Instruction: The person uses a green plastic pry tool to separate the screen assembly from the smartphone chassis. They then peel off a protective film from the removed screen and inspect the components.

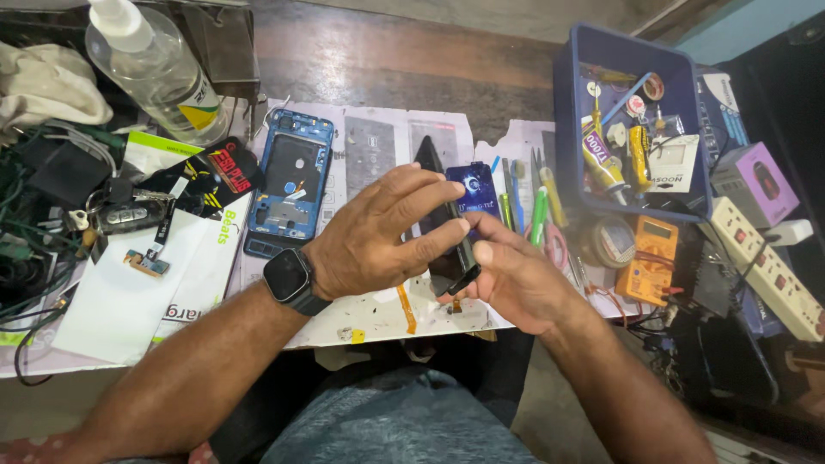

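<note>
Clearly the phone is already in pieces: its blue frame [292, 185], stripped and hollow, lies flat on the white paper sheet [378, 314], and the black screen panel [447, 210] is out of it and up in both hands just right of that frame. What looks left, as a judgement, is the work on the panel's lower end, where a short flex tail [465, 278] hangs free and unplugged.

The left hand [374, 241], with a dark watch [288, 279] on its wrist, curls its fingers [430, 191] around the panel from the frame's side, closed on the long edge with thumb under and fingertips over. The right hand [516, 279] pinches the panel's lower end near the flex tail, thumb and forefinger nearly together; the other fingers are tucked and I cannot tell what they do.

The panel stands on edge, seen almost side-on, its long axis running from the top corner far from the person down toward them, tilted slightly rightward at the bottom. Which face looks toward the frame cannot be told.

Well right of the frame sit a blue bin [632, 129] of small tools and an orange multimeter [649, 258]
</note>
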